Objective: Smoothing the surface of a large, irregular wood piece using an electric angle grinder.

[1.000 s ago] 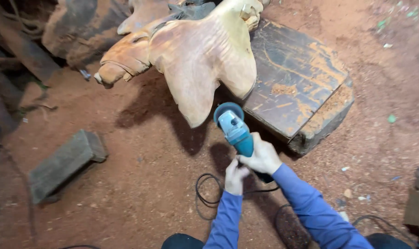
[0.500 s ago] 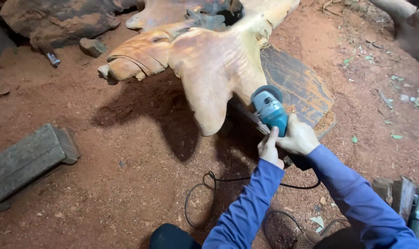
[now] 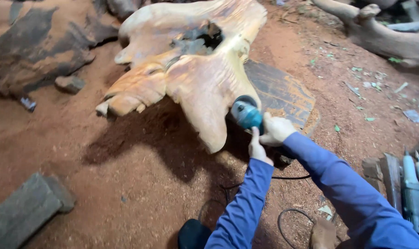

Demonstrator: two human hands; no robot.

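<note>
Both hands gripped one teal angle grinder (image 3: 246, 114): right hand (image 3: 275, 129) wrapped around its body, left hand (image 3: 257, 148) clasped beneath, disc against the one pale carved wooden sculpture (image 3: 195, 78) above the dark slab (image 3: 283, 92).

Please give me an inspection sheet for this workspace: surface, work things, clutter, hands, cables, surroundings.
Surface: red sawdust-covered ground; dark wooden slab under the carving.
Work things: pale wood carving; teal angle grinder with its head against the carving's lower lobe.
Clutter: grey wooden block at lower left; small stone; scattered chips.
Hands: right hand gripping the grinder body; left hand with fingers on its rear end.
Cables: black cord leading from the grinder, looped on the ground.
Surroundings: dark log upper left; branch upper right; more power tools at right edge.
</note>
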